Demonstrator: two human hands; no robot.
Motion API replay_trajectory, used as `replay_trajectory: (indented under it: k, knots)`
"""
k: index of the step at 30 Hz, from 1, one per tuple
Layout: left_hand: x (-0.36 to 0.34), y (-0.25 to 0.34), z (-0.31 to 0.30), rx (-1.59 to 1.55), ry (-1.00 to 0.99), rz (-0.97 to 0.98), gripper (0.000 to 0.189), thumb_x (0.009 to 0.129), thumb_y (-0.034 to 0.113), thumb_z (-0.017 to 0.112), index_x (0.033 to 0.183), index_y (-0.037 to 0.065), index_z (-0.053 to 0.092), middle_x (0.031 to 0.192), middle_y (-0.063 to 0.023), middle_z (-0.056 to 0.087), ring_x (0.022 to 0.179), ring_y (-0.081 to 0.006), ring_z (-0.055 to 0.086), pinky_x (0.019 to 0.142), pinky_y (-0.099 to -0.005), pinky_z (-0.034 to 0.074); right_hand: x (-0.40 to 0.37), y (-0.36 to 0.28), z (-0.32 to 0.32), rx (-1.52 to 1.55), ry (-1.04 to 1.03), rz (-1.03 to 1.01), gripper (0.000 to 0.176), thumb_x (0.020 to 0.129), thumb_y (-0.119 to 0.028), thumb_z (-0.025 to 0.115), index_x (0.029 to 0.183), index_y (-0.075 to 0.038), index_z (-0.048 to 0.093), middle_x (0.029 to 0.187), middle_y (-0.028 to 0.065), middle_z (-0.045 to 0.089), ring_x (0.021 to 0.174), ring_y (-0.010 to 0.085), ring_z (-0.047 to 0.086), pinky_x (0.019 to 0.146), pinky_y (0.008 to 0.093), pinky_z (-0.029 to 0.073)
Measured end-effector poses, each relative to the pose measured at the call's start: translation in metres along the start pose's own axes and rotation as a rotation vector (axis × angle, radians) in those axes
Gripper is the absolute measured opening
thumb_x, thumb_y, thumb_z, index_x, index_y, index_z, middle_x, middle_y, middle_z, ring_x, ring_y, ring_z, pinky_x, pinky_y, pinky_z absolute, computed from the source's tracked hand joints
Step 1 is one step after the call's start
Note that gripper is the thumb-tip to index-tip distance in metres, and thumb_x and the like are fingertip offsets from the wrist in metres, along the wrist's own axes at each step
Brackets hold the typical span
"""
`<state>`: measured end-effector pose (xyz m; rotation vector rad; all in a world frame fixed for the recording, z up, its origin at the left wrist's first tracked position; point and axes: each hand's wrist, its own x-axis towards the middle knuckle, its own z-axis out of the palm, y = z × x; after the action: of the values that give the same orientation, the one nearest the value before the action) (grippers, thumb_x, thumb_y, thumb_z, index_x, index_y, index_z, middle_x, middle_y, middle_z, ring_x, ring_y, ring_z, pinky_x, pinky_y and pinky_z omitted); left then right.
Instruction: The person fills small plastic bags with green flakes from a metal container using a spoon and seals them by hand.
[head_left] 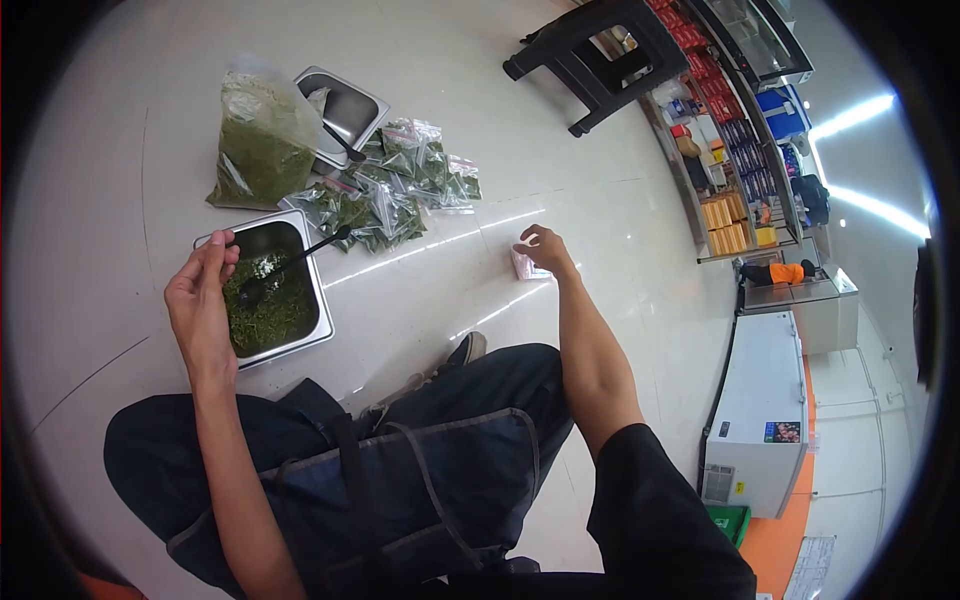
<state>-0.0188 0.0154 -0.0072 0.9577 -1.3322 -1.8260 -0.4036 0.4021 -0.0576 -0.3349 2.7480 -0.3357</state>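
Observation:
My left hand (203,310) is raised over the left edge of a metal pan (325,315), its thumb and fingertips pressed together. Whether anything thin is between them cannot be made out. Chopped green herbs (270,318) lie in the pan, and a black spoon (290,265) rests in them with its handle over the rim. Off to the right, my right hand (545,252) has its fingers curled and pinching at the top of a small stack of pinkish-white plastic bags (527,264) on the floor.
A large clear bag of green herbs (262,145) stands beyond the pan, beside a second metal pan (372,100) with a black-handled utensil. Several filled zip bags (385,195) lie in a pile. Farther off are a black stool (610,60), stocked shelves (725,130), a white chest freezer (755,400) and a person in orange (785,273).

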Motion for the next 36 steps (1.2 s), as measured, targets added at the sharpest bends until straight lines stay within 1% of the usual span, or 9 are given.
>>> replay_trajectory:
  k: [6, 13, 17, 20, 22, 24, 27, 34, 36]
  knots:
    - [0.0, 0.001, -0.001, -0.021, -0.008, -0.007, 0.029, 0.098, 0.028, 0.066, 0.102, 0.0, 0.074, 0.095, -0.003, 0.069, 0.088, -0.0085, 0.059, 0.088, -0.0253, 0.046, 0.007, 0.001, -0.002, -0.087, 0.011, -0.122, 0.024, 0.076, -0.016, 0.077, 0.095, -0.003, 0.073, 0.092, 0.02, 0.073, 0.089, 0.0346, 0.071, 0.082, 0.0404, 0.057]
    - [0.0, -0.004, -0.003, -0.038, -0.024, -0.007, 0.029, 0.098, 0.028, 0.066, 0.1, 0.0, 0.074, 0.097, -0.0042, 0.07, 0.09, -0.0093, 0.06, 0.088, -0.0256, 0.047, -0.007, -0.083, -0.029, -0.022, 0.435, -0.439, 0.019, 0.085, -0.009, 0.062, 0.095, 0.003, 0.073, 0.084, 0.0175, 0.073, 0.078, 0.0241, 0.071, 0.072, 0.034, 0.055]
    - [-0.002, -0.012, 0.005, -0.028, -0.237, 0.013, 0.038, 0.102, 0.032, 0.056, 0.117, -0.002, 0.064, 0.118, -0.0112, 0.067, 0.107, -0.0178, 0.063, 0.097, -0.0314, 0.047, -0.081, -0.177, -0.06, 0.598, 0.044, -0.54, 0.029, 0.086, -0.002, 0.054, 0.111, 0.001, 0.069, 0.1, 0.0134, 0.072, 0.085, 0.0204, 0.069, 0.075, 0.0325, 0.056]
    - [-0.02, -0.011, 0.018, -0.126, -0.542, -0.096, 0.056, 0.105, 0.039, 0.046, 0.147, 0.001, 0.04, 0.141, -0.0182, 0.053, 0.124, -0.026, 0.056, 0.109, -0.038, 0.039, -0.156, -0.253, -0.062, 0.987, -0.27, -0.719, 0.019, 0.094, -0.004, 0.057, 0.108, 0.002, 0.068, 0.096, 0.0087, 0.069, 0.082, 0.0147, 0.068, 0.075, 0.0291, 0.058]
    - [-0.027, -0.015, 0.019, -0.265, -0.679, -0.18, 0.057, 0.105, 0.036, 0.048, 0.148, 0.001, 0.037, 0.142, -0.0187, 0.051, 0.127, -0.0277, 0.054, 0.109, -0.0386, 0.039, -0.182, -0.279, -0.04, 1.04, -0.281, -0.898, 0.015, 0.092, -0.003, 0.059, 0.103, 0.004, 0.068, 0.094, 0.0102, 0.067, 0.08, 0.017, 0.067, 0.074, 0.0296, 0.058]
    - [-0.022, -0.044, 0.007, -0.359, -0.501, -0.182, 0.052, 0.104, 0.03, 0.053, 0.144, -0.001, 0.042, 0.136, -0.0165, 0.055, 0.122, -0.0246, 0.057, 0.105, -0.037, 0.043, -0.182, -0.291, -0.004, 0.923, -0.065, -1.134, 0.015, 0.09, -0.003, 0.062, 0.101, 0.004, 0.068, 0.093, 0.0118, 0.067, 0.079, 0.0187, 0.067, 0.073, 0.0312, 0.057]
    - [-0.008, -0.048, -0.005, -0.324, -0.492, -0.152, 0.044, 0.101, 0.023, 0.058, 0.136, -0.002, 0.049, 0.128, -0.0136, 0.059, 0.115, -0.0207, 0.058, 0.102, -0.0355, 0.046, -0.179, -0.284, 0.006, 1.013, -0.24, -0.795, 0.015, 0.087, -0.003, 0.063, 0.099, 0.004, 0.067, 0.094, 0.0123, 0.067, 0.083, 0.0193, 0.066, 0.073, 0.0322, 0.055]
    - [-0.004, -0.042, -0.005, -0.248, -0.446, -0.15, 0.041, 0.099, 0.021, 0.062, 0.132, -0.003, 0.053, 0.125, -0.0106, 0.06, 0.115, -0.0177, 0.057, 0.103, -0.0345, 0.046, -0.174, -0.286, -0.002, 0.864, -0.139, -0.772, 0.013, 0.086, -0.003, 0.063, 0.095, 0.005, 0.065, 0.096, 0.0159, 0.062, 0.088, 0.0212, 0.062, 0.072, 0.0377, 0.051]
    - [-0.006, -0.038, -0.001, -0.134, -0.365, -0.156, 0.028, 0.099, 0.016, 0.062, 0.12, -0.003, 0.061, 0.117, -0.0108, 0.063, 0.109, -0.0154, 0.059, 0.098, -0.0298, 0.047, -0.183, -0.289, 0.006, 0.825, 0.313, -0.815, 0.01, 0.082, -0.002, 0.065, 0.089, 0.004, 0.063, 0.097, 0.0158, 0.056, 0.092, 0.0272, 0.058, 0.076, 0.0406, 0.049]
